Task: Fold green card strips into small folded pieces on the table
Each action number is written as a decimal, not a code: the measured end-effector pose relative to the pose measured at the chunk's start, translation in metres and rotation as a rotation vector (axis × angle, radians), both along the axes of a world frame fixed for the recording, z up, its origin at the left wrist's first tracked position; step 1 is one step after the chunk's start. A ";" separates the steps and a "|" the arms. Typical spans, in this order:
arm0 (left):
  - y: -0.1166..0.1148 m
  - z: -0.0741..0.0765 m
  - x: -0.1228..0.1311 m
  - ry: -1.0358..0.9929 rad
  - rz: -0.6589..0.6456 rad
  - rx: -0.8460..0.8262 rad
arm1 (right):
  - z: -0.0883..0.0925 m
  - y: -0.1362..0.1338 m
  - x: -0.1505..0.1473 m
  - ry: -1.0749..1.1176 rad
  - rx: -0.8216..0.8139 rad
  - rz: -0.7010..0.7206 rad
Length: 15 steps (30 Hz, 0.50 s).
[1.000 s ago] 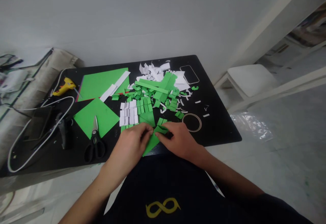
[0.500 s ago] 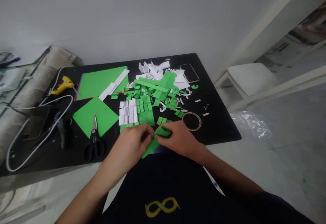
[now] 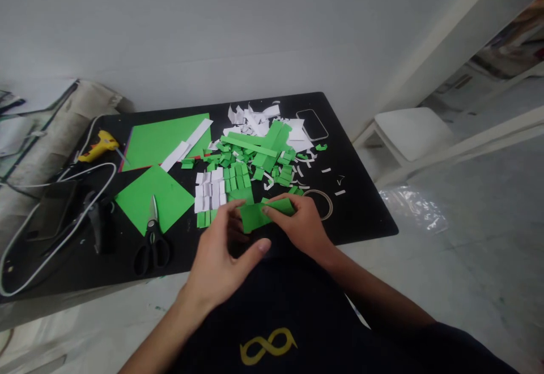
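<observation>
My right hand point(image 3: 300, 224) pinches a strip of green paper point(image 3: 254, 217) between thumb and fingers, its free part pointing left. To the left of it, my left hand point(image 3: 225, 249) is open, thumb spread away from the fingers, with the fingertips close to the strip's end. Whether they touch it I cannot tell. Just beyond both hands lies a card with rows of folded white paper pieces point(image 3: 209, 190) and folded green paper pieces point(image 3: 238, 177). A loose pile of green paper pieces point(image 3: 272, 146) sits behind it.
Black-handled scissors point(image 3: 152, 249) lie at the left, blades on a green square sheet point(image 3: 147, 198). A yellow glue gun point(image 3: 100, 146) and a white cable point(image 3: 111, 178) are further left. White paper scraps point(image 3: 255, 116) and a tape ring point(image 3: 325, 199) rest on the black table point(image 3: 361, 215).
My left hand has let go of the green paper and opened, moving slightly down and left. The paper, bunched between both hands before, now extends as a strip from my right hand.
</observation>
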<state>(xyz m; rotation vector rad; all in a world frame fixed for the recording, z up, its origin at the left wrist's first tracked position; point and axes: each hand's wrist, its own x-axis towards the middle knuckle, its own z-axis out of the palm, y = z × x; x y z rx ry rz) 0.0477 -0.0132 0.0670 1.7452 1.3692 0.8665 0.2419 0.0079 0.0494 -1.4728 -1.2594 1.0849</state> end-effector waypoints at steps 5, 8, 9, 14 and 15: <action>-0.001 -0.023 0.023 0.043 0.211 0.128 | -0.003 -0.002 -0.007 0.101 0.000 0.014; 0.004 -0.029 0.025 0.036 0.246 0.245 | -0.005 -0.004 -0.010 0.143 -0.004 0.057; 0.005 -0.030 0.024 0.036 0.244 0.265 | -0.005 -0.005 -0.011 0.151 0.000 0.061; 0.008 -0.037 0.023 -0.013 0.261 0.270 | -0.006 -0.007 -0.012 0.175 -0.003 0.044; 0.009 -0.038 0.023 -0.024 0.257 0.276 | -0.006 -0.007 -0.012 0.184 -0.004 0.044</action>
